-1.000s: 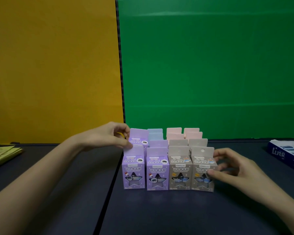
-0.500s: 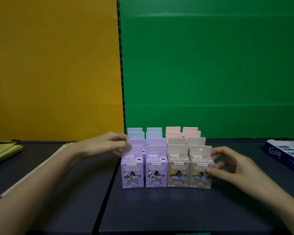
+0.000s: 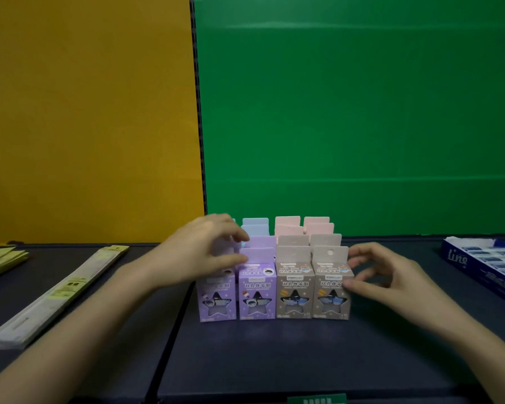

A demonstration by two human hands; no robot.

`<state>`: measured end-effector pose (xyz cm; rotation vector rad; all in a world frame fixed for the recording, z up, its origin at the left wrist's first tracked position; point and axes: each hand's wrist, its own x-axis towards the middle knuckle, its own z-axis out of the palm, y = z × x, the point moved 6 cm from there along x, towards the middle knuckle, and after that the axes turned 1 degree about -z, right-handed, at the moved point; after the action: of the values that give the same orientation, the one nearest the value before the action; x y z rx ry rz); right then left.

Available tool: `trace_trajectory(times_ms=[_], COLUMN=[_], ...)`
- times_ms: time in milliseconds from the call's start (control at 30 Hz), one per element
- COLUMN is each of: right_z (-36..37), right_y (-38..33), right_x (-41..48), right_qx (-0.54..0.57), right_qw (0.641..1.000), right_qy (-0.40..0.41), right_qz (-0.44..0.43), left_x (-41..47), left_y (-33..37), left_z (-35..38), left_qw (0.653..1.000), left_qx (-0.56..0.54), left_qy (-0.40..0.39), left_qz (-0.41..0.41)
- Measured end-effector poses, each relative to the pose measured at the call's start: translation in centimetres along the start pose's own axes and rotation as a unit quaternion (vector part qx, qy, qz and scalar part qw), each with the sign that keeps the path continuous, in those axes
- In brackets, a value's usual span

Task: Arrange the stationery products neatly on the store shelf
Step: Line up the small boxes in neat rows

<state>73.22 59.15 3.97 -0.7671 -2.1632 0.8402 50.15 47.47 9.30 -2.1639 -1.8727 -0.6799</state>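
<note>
Pencil-sharpener boxes (image 3: 292, 258) stand in a tight block on the bench (image 3: 274, 354), columns running away from the person, flanked by both hands. The left hand (image 3: 204, 252) curls over the purple column's tabs, grip unclear. The right hand (image 3: 391, 275), loosely bent, holds nothing, its thumb touching the front grey box (image 3: 330, 295).

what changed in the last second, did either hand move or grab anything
The left hand moved right from the block's left edge and now lies over the tab of the front-left purple box; whether it grips the tab is unclear. The right hand stayed beside the front-right grey box, thumb touching it. The front row of boxes stayed put.
</note>
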Motion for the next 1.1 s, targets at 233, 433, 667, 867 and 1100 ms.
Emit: trace_trajectory(times_ms=[233, 433, 667, 867, 1100], right_z=[-0.4, -0.5, -1.0, -1.0, -0.4], right_y=[0.0, 0.5, 0.7, 0.6, 1.5], right_x=[0.4, 0.8, 0.9, 0.9, 0.4], right_qx=[0.006, -0.006, -0.013, -0.014, 0.002], right_qw=[1.0, 0.999, 1.0, 1.0, 1.0], right_qy=[-0.022, -0.023, -0.013, -0.004, -0.009], right_qz=[-0.015, -0.021, -0.025, -0.028, -0.003], left_x=[1.4, 1.6, 1.9, 1.2, -5.5], left_y=[1.2, 1.1, 0.9, 0.7, -2.4], left_z=[1.7, 1.9, 2.3, 1.7, -0.6], left_qw=[0.999, 0.999, 0.998, 0.997, 0.976], left_qx=[0.027, 0.008, -0.006, -0.012, -0.064], left_qy=[0.028, 0.036, 0.04, 0.07, 0.174], left_qz=[-0.006, -0.03, -0.041, -0.037, -0.116])
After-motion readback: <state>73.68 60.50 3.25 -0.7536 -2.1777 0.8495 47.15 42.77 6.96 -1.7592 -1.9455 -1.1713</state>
